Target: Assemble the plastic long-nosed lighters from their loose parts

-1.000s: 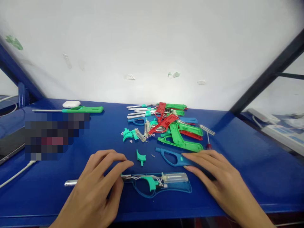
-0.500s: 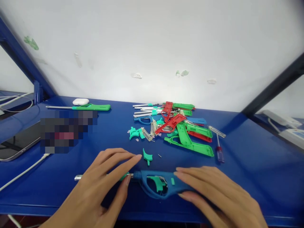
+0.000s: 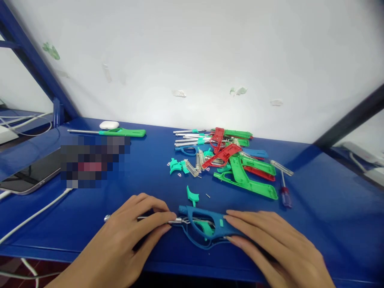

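The blue lighter (image 3: pixel 207 228) lay near the front edge of the bench (image 3: pixel 315 224), and its two shells looked already joined. The left hand (image 3: pixel 132 236) pinched its metal tube (image 3: pixel 144 218). The right hand (image 3: pixel 270 244) pressed flat on it, not gripping. Many loose parts (image 3: pixel 237 160) lay unassembled behind.

Both hands low at the blue lighter (image 3: pixel 207 226), palms down.
The left hand (image 3: pixel 129 236) sits to the left of the lighter, forearm bare, fingers curled, with index fingertip and thumb pinched on its thin metal end. The right hand (image 3: pixel 270 244) lies to the right of the lighter (fingers straight and close together), fingertips flat on its rear part, wrist angled away from it.
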### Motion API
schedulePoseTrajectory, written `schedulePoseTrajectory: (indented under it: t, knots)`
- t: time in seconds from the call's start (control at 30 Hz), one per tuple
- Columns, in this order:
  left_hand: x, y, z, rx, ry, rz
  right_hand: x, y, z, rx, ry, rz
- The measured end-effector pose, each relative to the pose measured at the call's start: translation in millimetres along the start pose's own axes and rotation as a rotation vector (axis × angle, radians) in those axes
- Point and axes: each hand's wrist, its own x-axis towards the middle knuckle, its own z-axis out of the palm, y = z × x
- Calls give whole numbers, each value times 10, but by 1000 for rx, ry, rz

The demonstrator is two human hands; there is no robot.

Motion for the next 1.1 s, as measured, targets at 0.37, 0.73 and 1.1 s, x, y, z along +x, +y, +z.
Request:
schedulePoseTrajectory:
  t: [0.37,0.73,1.1]
  knots:
    - [97,62,-36,-28,97,19,8,36,-20,19,-16,-19]
    - [45,-1,-83,146,33,199,-179,118,150,-7,-1,-17]
    - [-15,19,-74,232,63,207,-242,138,180,-29,3,-47]
